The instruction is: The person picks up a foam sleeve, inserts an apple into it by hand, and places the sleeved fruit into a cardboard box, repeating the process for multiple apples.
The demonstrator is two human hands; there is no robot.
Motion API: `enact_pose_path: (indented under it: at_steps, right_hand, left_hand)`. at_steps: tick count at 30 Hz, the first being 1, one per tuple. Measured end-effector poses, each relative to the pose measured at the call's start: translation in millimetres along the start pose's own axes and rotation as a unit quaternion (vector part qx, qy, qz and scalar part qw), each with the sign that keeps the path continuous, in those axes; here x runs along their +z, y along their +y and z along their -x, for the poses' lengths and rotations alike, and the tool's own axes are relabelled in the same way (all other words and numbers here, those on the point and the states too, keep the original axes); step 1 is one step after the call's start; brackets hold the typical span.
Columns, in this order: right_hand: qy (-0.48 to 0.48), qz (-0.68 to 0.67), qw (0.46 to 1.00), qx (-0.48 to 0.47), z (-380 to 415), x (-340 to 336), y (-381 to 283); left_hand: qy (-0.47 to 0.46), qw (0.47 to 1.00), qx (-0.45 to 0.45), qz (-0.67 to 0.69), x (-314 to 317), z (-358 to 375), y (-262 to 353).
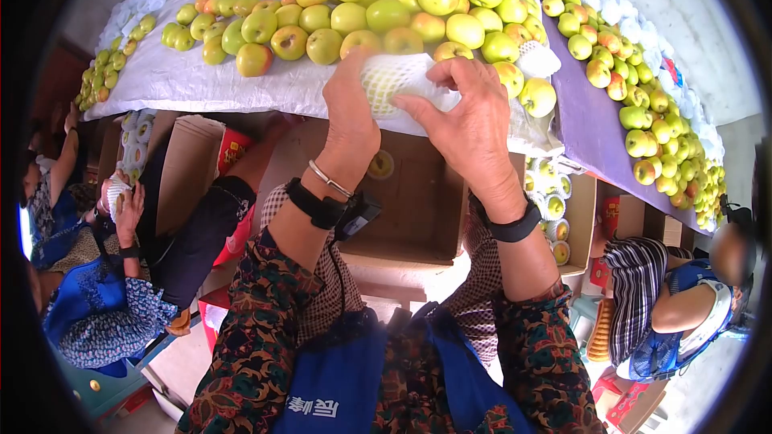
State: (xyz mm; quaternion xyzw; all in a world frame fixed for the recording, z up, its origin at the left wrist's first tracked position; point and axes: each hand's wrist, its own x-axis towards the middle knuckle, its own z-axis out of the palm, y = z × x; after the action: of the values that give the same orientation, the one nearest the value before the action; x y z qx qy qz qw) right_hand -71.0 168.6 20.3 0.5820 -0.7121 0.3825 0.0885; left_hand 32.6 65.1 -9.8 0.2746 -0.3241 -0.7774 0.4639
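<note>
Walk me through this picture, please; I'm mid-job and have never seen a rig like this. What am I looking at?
There is no machine: a person works with two bare hands. The one picture comes from a camera worn on the head, looking forward and down. At the top, yellow-green and reddish apples lie on a white sheet. The left hand and right hand have a white foam net between them, with yellow-green fruit showing through. Below, one fruit shows inside a cardboard box. Other people are at both sides.
</note>
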Motion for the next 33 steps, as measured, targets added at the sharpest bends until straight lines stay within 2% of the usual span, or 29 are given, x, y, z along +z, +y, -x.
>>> enact_pose_path:
  at_steps: [2,3,5,6,8,9,11,14,15,17,18,20,21,23,24,26,29,33]
  right_hand:
    - [0.057,-0.110,0.991,0.057,-1,0,-5]
    - [0.056,-0.110,0.991,0.057,-1,-2,-7]
    - [-0.025,-0.132,0.980,0.144,-2,-7,-11]
    - [-0.025,-0.133,0.980,0.145,-2,-8,-12]
    - [-0.100,-0.142,0.959,0.225,-1,-9,-13]
    - [-0.100,-0.143,0.959,0.225,0,-7,-13]
    - [0.045,-0.075,0.993,0.084,3,-1,-15]
    - [0.076,-0.004,0.997,0.029,5,2,-19]
    - [0.075,-0.004,0.997,0.030,5,0,-18]
    - [-0.062,0.062,0.994,0.068,5,-4,-18]
    - [-0.063,0.061,0.994,0.068,5,-4,-18]
    - [0.005,0.035,0.999,-0.005,4,-2,-16]
    - [0.005,0.035,0.999,-0.005,3,0,-16]
    - [0.086,-0.072,0.993,-0.048,3,6,-16]
    - [0.086,-0.072,0.993,-0.048,4,9,-17]
    - [0.077,-0.103,0.992,0.012,7,14,-19]
    - [0.103,-0.021,0.994,-0.042,7,17,-20]
    - [0.070,0.005,0.997,-0.015,10,14,-32]
  left_hand:
    - [0.002,1.000,0.007,-0.017,-2,-3,-4]
    - [0.002,1.000,0.006,-0.017,-2,-3,-6]
    - [-0.003,0.999,0.022,-0.050,-2,-3,-8]
    - [-0.003,0.999,0.021,-0.050,-2,-2,-8]
    - [-0.005,0.997,0.018,-0.068,-2,-2,-7]
    - [-0.005,0.997,0.018,-0.069,-1,-2,-7]
    - [0.008,0.997,0.038,-0.070,0,-2,-7]
    - [0.020,0.994,0.063,-0.087,3,-1,-6]
    - [0.020,0.994,0.062,-0.087,1,-1,-7]
    - [-0.006,0.990,0.069,-0.120,-4,-3,-7]
    - [-0.005,0.990,0.069,-0.121,-3,-3,-6]
    - [0.015,0.992,0.069,-0.104,-1,-3,-6]
    - [0.015,0.992,0.069,-0.104,-1,-3,-8]
    - [0.015,0.991,0.077,-0.109,-2,-4,-11]
    - [0.016,0.991,0.077,-0.109,-3,-3,-11]
    - [0.010,0.979,0.092,-0.182,-4,-3,-12]
    - [0.024,0.983,0.077,-0.162,2,3,-13]
    - [0.049,0.984,0.078,-0.150,8,8,-10]
